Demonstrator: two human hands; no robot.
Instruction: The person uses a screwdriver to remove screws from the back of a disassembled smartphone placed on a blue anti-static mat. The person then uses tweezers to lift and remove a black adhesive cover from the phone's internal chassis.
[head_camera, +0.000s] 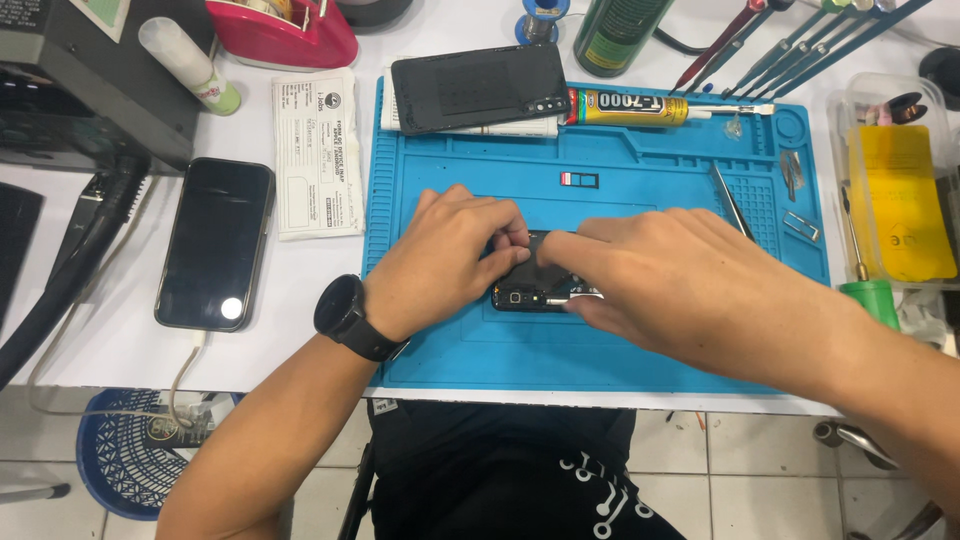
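Note:
A small black phone (535, 283) with its inside exposed lies in the middle of a blue work mat (600, 170). My left hand (450, 250), with a black watch on its wrist, presses its fingertips on the phone's upper left part. From the right, my right hand (660, 275) covers most of the phone, fingers laid over its top and thumb at its lower edge. Only the phone's lower left corner and part of its middle show between the hands.
On the mat's far edge lie a black back cover (480, 85) and a yellow glue tube (630, 107); tweezers (733, 203) and a small tray part (579, 180) lie near. A second black phone (215, 243) on a cable lies left, beside a paper slip (317, 150).

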